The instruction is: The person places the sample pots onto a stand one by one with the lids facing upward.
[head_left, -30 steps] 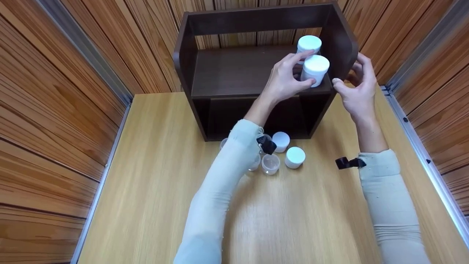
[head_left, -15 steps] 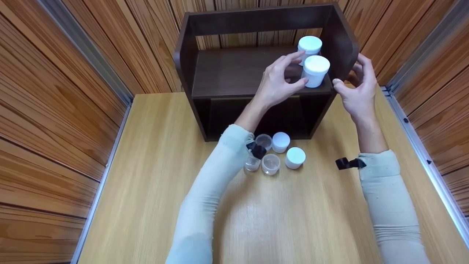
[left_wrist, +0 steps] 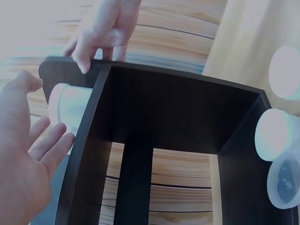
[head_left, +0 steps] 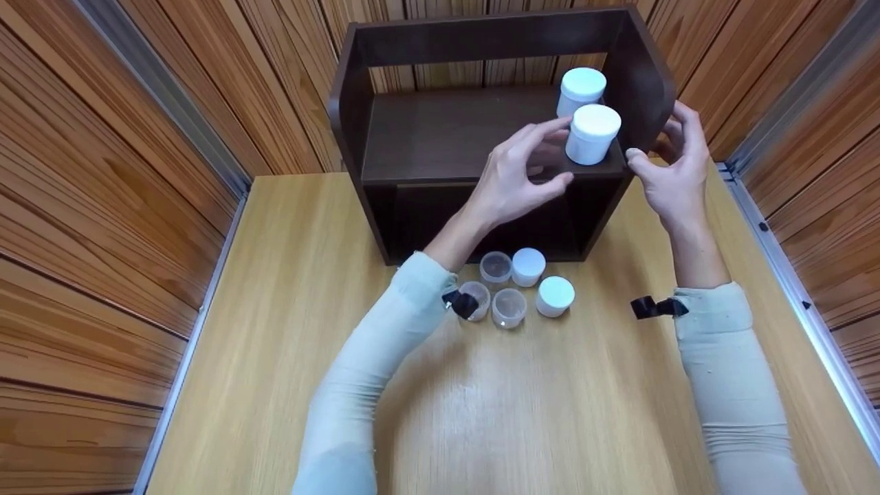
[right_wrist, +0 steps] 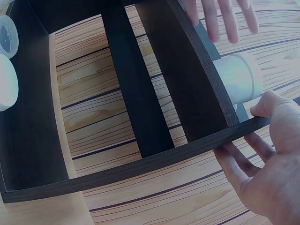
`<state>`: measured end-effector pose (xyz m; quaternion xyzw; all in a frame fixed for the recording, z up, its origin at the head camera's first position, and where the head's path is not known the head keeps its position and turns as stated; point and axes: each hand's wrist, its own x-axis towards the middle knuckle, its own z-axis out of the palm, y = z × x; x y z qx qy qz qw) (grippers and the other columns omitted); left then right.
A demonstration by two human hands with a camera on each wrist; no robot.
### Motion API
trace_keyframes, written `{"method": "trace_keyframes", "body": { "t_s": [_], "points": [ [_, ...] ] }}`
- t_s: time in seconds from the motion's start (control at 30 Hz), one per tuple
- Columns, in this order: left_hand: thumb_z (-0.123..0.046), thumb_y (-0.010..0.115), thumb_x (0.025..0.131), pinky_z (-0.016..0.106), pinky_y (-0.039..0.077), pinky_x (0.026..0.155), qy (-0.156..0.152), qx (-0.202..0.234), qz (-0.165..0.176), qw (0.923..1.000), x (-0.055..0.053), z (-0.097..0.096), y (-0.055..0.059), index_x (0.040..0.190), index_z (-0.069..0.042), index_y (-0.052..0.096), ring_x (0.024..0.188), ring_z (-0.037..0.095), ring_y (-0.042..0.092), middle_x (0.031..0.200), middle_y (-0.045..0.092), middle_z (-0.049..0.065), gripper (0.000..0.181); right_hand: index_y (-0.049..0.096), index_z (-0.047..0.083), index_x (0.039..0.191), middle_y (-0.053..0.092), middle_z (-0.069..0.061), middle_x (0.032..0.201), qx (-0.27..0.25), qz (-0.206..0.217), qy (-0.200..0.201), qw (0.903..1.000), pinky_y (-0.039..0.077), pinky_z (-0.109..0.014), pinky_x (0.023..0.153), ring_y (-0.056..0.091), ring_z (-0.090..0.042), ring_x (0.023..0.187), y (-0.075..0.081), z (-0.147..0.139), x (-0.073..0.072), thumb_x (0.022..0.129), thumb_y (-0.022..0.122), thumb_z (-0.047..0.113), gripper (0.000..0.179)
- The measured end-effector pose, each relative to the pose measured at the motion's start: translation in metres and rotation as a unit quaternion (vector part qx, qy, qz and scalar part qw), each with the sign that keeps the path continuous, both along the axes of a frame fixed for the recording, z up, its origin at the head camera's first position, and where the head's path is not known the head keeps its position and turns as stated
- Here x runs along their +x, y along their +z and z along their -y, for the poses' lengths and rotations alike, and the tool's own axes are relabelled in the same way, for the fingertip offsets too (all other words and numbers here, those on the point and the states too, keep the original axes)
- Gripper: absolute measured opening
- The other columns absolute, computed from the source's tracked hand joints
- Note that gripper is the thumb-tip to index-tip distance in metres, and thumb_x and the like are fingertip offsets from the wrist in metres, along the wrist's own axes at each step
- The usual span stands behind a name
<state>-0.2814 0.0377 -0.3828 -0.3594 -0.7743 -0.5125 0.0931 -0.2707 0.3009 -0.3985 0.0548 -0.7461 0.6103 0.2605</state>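
Two white lidded jars stand on the upper board of a dark brown shelf [head_left: 426, 137] at its right end. The front jar [head_left: 592, 136] is close to the board's front edge, and the rear jar [head_left: 581, 89] stands behind it. My left hand [head_left: 512, 179] is just left of the front jar with fingers spread and nothing held; a gap shows between its thumb and the jar. My right hand [head_left: 674, 165] grips the shelf's right side panel, thumb at the front edge and fingers on the outer face, as the right wrist view shows.
On the wooden table [head_left: 522, 412] before the shelf stand two more white-lidded jars, one by the shelf [head_left: 528, 267] and one nearer [head_left: 555, 296]. Left of them are clear open cups [head_left: 509, 307]. Wood-patterned walls [head_left: 89, 275] enclose the table.
My left hand has let go of the front jar, spread its fingers and drawn back left and down. The jar stays on the upper board. My right hand keeps its place.
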Motion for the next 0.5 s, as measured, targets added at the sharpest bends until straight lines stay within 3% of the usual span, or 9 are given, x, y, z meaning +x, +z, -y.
{"method": "trace_keyframes", "body": {
  "t_s": [0.2, 0.5],
  "points": [
    [-0.012, 0.082, 0.098, 0.019, 0.058, 0.113, -0.026, 0.01, -0.071, 0.9971, 0.016, 0.005, -0.009, 0.159, -0.002, 0.06, 0.128, 0.027, 0.077, 0.143, 0.074, 0.019, 0.065, 0.061, 0.022, 0.155, 0.068, 0.005, 0.142, -0.001, -0.002, 0.002, 1.0, 0.053, -0.032, 0.112, 0.065, -0.019, 0.129, 0.0, 0.0, 0.001, 0.097, 0.074, 0.002, 0.063],
    [-0.015, 0.081, 0.1, 0.023, 0.066, 0.102, -0.081, -0.053, -0.057, 0.9937, 0.035, 0.021, -0.028, 0.157, -0.005, 0.063, 0.126, 0.024, 0.076, 0.147, 0.072, 0.015, 0.061, 0.06, 0.022, 0.156, 0.067, 0.004, 0.145, 0.009, 0.001, 0.002, 1.0, 0.053, -0.033, 0.116, 0.064, -0.019, 0.131, 0.0, 0.0, 0.002, 0.098, 0.075, 0.004, 0.062]
  ]
}}
